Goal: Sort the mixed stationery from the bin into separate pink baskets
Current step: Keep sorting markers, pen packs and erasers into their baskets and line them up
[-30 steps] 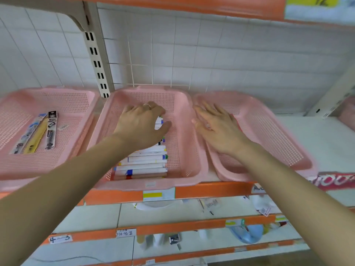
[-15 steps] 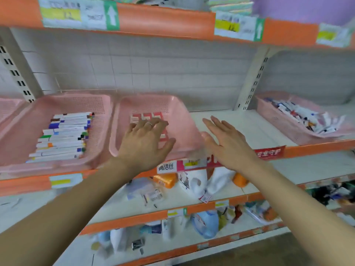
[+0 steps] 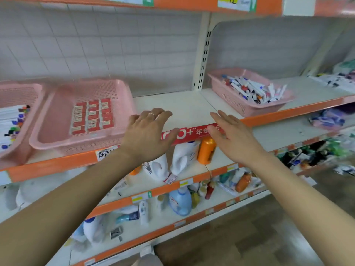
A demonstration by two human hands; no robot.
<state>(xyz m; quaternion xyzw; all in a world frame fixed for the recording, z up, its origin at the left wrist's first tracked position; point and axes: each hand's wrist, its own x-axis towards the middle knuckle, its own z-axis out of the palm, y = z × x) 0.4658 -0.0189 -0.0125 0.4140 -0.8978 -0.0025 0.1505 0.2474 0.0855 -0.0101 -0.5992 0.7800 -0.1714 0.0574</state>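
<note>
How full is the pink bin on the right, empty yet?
Not empty. The pink bin holds a jumbled heap of mixed stationery that reaches about its rim.

"年专" on red shelf strip [image 3: 194, 132]

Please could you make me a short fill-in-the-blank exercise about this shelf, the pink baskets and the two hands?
1. The left hand wears a ____ on one finger.
2. The right hand holds ____.
3. The small boxes set in rows in one pink basket are ____ and white.
4. The bin of jumbled stationery stands to the ____ of both hands.
Missing words: ring; nothing; red; right.
</note>
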